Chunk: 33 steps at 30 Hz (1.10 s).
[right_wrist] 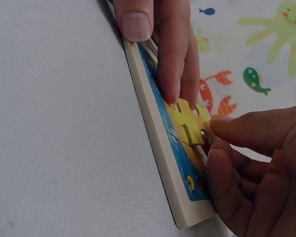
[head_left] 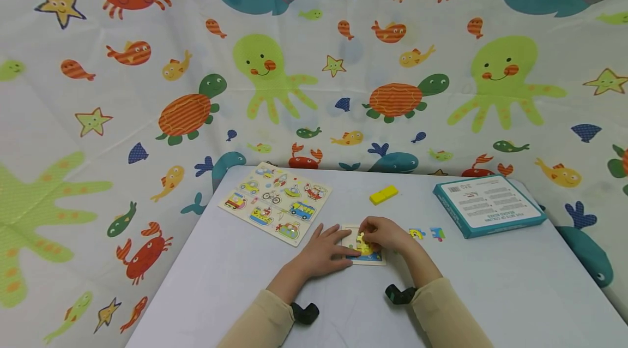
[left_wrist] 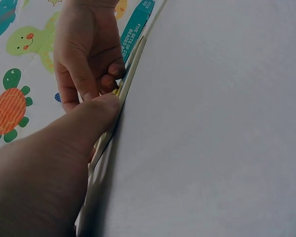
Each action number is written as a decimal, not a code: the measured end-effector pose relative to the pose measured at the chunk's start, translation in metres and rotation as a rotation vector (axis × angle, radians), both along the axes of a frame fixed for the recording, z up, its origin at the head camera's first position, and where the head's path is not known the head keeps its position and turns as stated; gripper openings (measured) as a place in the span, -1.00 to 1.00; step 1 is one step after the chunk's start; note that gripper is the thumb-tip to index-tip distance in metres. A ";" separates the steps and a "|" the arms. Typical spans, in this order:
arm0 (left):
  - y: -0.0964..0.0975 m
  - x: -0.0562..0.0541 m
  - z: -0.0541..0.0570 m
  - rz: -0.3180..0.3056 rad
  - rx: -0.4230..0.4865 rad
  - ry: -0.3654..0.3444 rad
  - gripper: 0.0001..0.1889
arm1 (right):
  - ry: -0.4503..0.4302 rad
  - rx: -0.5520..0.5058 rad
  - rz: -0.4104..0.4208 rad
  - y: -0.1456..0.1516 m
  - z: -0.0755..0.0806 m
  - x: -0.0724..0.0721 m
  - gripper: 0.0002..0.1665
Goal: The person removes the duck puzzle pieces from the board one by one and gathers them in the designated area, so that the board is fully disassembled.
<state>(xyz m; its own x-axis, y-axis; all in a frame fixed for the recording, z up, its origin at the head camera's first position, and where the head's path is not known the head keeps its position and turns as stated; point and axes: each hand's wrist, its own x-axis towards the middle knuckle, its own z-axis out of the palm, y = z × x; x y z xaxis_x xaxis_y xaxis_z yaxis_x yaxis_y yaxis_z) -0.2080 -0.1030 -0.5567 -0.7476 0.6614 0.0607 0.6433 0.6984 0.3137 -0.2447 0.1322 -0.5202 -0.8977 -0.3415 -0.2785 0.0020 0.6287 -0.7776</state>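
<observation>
My left hand (head_left: 321,254) lies over the left side of a small wooden jigsaw board (head_left: 371,262), fingers spread. In the right wrist view its thumb is on the frame's edge, and a fingertip touches a yellow jigsaw piece (right_wrist: 186,121). My right hand (head_left: 385,233) pinches a yellow jigsaw piece (right_wrist: 203,114) between thumb and fingers at the board's upper middle. Blue and yellow picture parts show inside the frame, some hidden under my hands. Two loose jigsaw pieces, a yellow one (head_left: 416,233) and a multicoloured one (head_left: 437,234), lie right of my right hand.
A larger board with vehicle pictures (head_left: 275,203) lies at the back left. A yellow block (head_left: 384,195) sits near the table's back edge. The teal and white box (head_left: 490,206) lies at the right. Behind the table hangs a sea-animal cloth (head_left: 294,135).
</observation>
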 end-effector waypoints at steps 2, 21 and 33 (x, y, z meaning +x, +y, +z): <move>0.000 0.000 0.000 -0.001 -0.002 0.002 -0.66 | -0.003 -0.005 -0.004 0.000 0.001 0.001 -0.88; -0.001 0.000 0.000 -0.001 -0.009 0.014 -0.65 | -0.002 -0.079 0.042 0.010 0.009 0.004 -0.85; -0.001 0.000 0.001 -0.006 -0.008 0.043 -0.66 | 0.016 -0.078 0.067 0.032 0.023 0.002 -0.81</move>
<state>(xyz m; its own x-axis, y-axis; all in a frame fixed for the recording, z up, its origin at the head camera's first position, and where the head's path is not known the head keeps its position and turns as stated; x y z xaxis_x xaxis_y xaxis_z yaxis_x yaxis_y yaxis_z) -0.2079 -0.1040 -0.5559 -0.7407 0.6661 0.0873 0.6599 0.6970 0.2807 -0.2428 0.1640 -0.4976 -0.8763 -0.4206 -0.2348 -0.0505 0.5649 -0.8236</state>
